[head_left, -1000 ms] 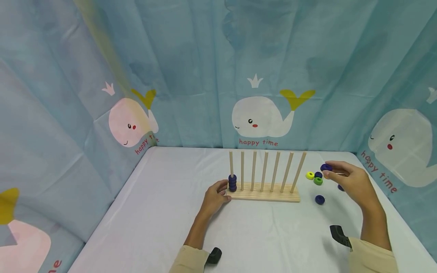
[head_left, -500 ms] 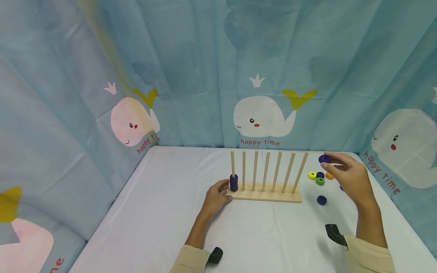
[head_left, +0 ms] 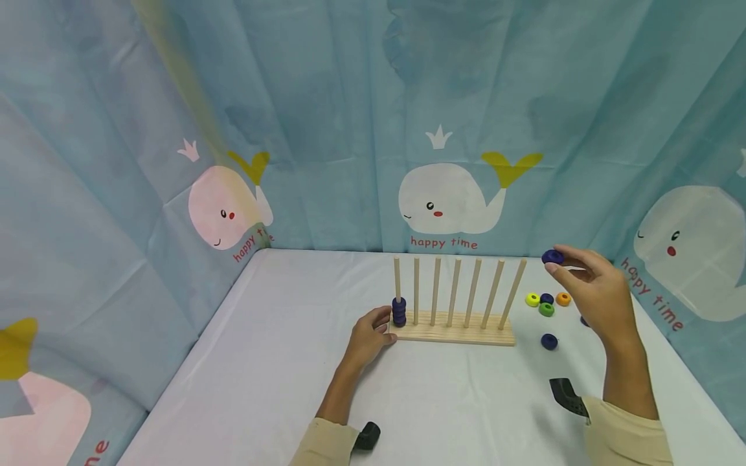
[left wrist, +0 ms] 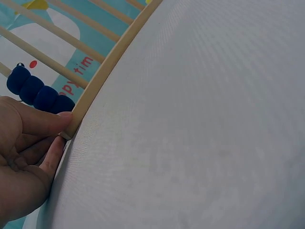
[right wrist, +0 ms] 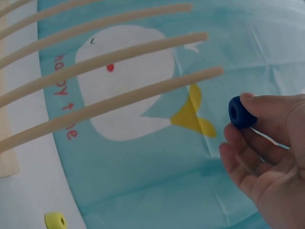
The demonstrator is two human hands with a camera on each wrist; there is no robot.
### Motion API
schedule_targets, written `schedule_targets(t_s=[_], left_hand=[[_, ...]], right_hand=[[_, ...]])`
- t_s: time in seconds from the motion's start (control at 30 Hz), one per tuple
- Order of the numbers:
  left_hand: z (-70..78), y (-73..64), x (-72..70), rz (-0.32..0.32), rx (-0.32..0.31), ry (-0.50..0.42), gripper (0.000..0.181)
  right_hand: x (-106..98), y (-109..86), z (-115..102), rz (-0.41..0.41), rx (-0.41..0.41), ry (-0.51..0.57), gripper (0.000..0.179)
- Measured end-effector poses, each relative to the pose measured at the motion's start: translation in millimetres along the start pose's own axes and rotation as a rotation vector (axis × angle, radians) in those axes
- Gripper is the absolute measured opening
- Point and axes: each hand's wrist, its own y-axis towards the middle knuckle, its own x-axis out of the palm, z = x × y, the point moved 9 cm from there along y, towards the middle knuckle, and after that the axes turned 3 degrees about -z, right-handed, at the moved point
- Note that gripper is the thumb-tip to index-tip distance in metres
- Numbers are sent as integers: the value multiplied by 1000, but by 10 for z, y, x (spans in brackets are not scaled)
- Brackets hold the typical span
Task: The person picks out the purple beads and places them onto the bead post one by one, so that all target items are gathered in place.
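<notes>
We note a blue curtain (head_left: 338, 97) printed with whales, standing behind and beside a table (head_left: 262, 375) covered in white. On the table we find a wooden peg rack (head_left: 454, 334) with seven upright pegs; a stack of four blue beads (head_left: 399, 312) sits on the leftmost peg, down at the base. We observe the left hand (head_left: 367, 338) pinching the left end of the rack's base. The right hand (head_left: 600, 298) pinches a blue ring bead (head_left: 552, 257) between thumb and fingers, raised above the table, to the right of the pegs and apart from them. Below it we record a cluster: yellow bead (head_left: 533, 300), small blue bead (head_left: 546, 298), green bead (head_left: 546, 310) and orange bead (head_left: 563, 299). Nearer the person lies another blue bead (head_left: 549, 342); a dark bead (head_left: 585, 321) is partly hidden by the right hand.
</notes>
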Motion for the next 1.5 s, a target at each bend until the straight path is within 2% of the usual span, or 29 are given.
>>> schedule_targets(t_s=[0.23, 0.43, 0.67, 0.97, 1.5], left_hand=[[14, -9, -4, 4, 0, -2, 65], [6, -9, -7, 5, -2, 8, 64], [1, 1, -9, 2, 9, 10, 64], [-7, 9, -6, -2, 6, 5, 64], [10, 1, -7, 2, -2, 23, 64]], right_hand=[[15, 30, -215, 28, -81, 40, 41], [68, 63, -374, 14, -138, 87, 40], [154, 77, -531, 7, -189, 92, 41], [257, 111, -717, -33, -228, 150, 41], [476, 135, -904, -99, -260, 147, 39]])
